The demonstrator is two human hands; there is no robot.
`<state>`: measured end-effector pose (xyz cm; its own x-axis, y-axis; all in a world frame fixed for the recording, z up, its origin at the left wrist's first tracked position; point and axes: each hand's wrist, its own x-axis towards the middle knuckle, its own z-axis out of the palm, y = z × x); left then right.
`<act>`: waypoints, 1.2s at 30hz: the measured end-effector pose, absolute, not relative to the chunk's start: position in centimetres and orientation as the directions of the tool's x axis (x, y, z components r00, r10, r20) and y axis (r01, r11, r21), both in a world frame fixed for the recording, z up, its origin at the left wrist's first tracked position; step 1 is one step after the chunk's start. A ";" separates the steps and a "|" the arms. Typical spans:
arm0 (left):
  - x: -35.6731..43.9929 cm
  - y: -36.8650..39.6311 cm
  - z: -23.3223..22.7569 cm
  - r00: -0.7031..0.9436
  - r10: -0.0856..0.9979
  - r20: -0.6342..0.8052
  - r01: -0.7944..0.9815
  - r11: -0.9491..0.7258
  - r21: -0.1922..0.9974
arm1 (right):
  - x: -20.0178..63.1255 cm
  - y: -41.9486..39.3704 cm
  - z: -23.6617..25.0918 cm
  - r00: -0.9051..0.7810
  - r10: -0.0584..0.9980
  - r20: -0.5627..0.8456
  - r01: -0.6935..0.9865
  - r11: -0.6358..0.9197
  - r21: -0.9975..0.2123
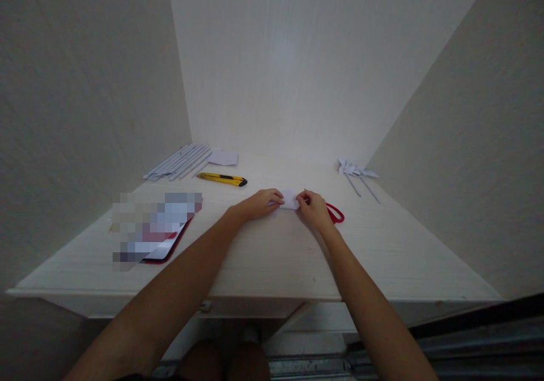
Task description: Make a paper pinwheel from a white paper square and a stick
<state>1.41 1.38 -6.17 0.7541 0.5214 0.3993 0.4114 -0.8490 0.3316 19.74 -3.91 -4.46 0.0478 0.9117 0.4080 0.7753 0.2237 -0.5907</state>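
A small white piece of paper [290,200] lies on the pale wooden table [272,256], near its middle. My left hand [260,204] pinches the paper's left edge and my right hand [313,208] pinches its right edge; both rest low on the tabletop. Red-handled scissors [335,213] lie just right of my right hand, partly hidden behind it.
A yellow utility knife [221,179] lies behind my left hand. Rolled white paper sticks [177,162] and a white sheet [223,157] sit at the back left. Paper pinwheels on sticks [357,174] lie at the back right. A red-edged tablet [164,239] lies left. Walls close three sides.
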 end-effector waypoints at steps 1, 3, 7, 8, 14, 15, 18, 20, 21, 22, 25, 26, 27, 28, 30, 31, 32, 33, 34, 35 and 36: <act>1.4 1.3 -6.1 0.754 0.523 0.396 0.414 -0.848 0.331 | 20.0 -3.9 -4.6 0.060 0.903 0.426 0.788 0.219 -0.576; 1.4 1.3 -6.1 0.755 0.524 0.395 0.416 -0.847 0.330 | 20.6 -3.8 -4.8 0.062 0.893 0.446 0.815 0.213 -0.539; 1.4 1.4 -6.1 0.755 0.521 0.399 0.412 -0.850 0.329 | 21.1 -3.7 -4.8 -0.074 0.884 0.462 0.807 0.325 -0.493; 1.4 1.4 -6.1 0.755 0.517 0.403 0.408 -0.852 0.328 | 21.1 -3.8 -4.7 -0.140 0.871 0.470 0.783 0.388 -0.486; 1.4 1.4 -6.0 0.755 0.515 0.405 0.391 -0.850 0.352 | 20.4 -4.4 -4.4 -0.354 0.849 0.394 0.760 0.506 -0.408; 1.4 1.3 -6.0 0.754 0.522 0.399 0.396 -0.846 0.358 | 20.3 -4.5 -4.5 -0.360 0.853 0.379 0.769 0.501 -0.397; 1.6 1.2 -5.8 0.745 0.546 0.384 0.415 -0.830 0.373 | 20.4 -4.6 -4.5 -0.392 0.852 0.348 0.764 0.512 -0.393; 1.8 1.1 -5.8 0.719 0.573 0.393 0.437 -0.813 0.385 | 20.4 -4.6 -4.6 -0.400 0.851 0.340 0.755 0.517 -0.403; 2.0 1.0 -5.8 0.698 0.591 0.404 0.451 -0.802 0.392 | 20.4 -4.5 -4.6 -0.396 0.852 0.341 0.753 0.514 -0.410; 2.1 1.0 -5.9 0.679 0.607 0.413 0.464 -0.791 0.399 | 20.4 -4.5 -4.7 -0.388 0.854 0.346 0.752 0.511 -0.417; 2.5 0.9 -6.0 0.645 0.633 0.429 0.482 -0.772 0.414 | 20.3 -4.2 -4.7 -0.324 0.858 0.399 0.756 0.488 -0.435; 2.5 1.0 -6.0 0.642 0.634 0.431 0.481 -0.771 0.418 | 20.3 -4.0 -4.7 -0.279 0.861 0.425 0.767 0.466 -0.441; 2.5 1.0 -6.1 0.641 0.635 0.431 0.478 -0.770 0.422 | 20.3 -3.7 -4.7 -0.219 0.868 0.446 0.784 0.429 -0.449; 2.5 1.0 -6.1 0.641 0.636 0.429 0.477 -0.768 0.427 | 20.2 -3.3 -4.7 -0.150 0.878 0.454 0.805 0.375 -0.459; 2.4 1.2 -6.2 0.644 0.640 0.418 0.475 -0.763 0.438 | 20.1 -2.4 -4.6 -0.024 0.907 0.420 0.853 0.237 -0.464; 2.4 1.2 -6.2 0.649 0.640 0.412 0.473 -0.763 0.441 | 19.9 -2.0 -4.6 0.015 0.921 0.388 0.873 0.178 -0.455; 2.4 1.3 -6.3 0.654 0.638 0.406 0.471 -0.763 0.442 | 19.8 -1.5 -4.6 0.035 0.933 0.359 0.886 0.137 -0.442; 2.3 1.4 -6.3 0.660 0.634 0.403 0.468 -0.766 0.441 | 19.7 -1.1 -4.7 0.040 0.941 0.337 0.895 0.116 -0.430; 2.3 1.5 -6.4 0.664 0.630 0.402 0.466 -0.769 0.437 | 19.6 -0.7 -4.7 0.040 0.945 0.324 0.899 0.108 -0.424; 2.4 1.6 -6.5 0.667 0.628 0.402 0.466 -0.772 0.433 | 19.5 -0.4 -4.7 0.038 0.946 0.321 0.899 0.108 -0.424; 2.4 1.6 -6.5 0.664 0.629 0.405 0.469 -0.772 0.429 | 19.5 -0.1 -4.8 0.037 0.946 0.322 0.896 0.111 -0.429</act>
<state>2.38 1.62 -6.54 0.6637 0.6287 0.4052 0.4694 -0.7719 0.4288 19.50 -0.08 -4.81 0.0371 0.9461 0.3217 0.8962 0.1109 -0.4295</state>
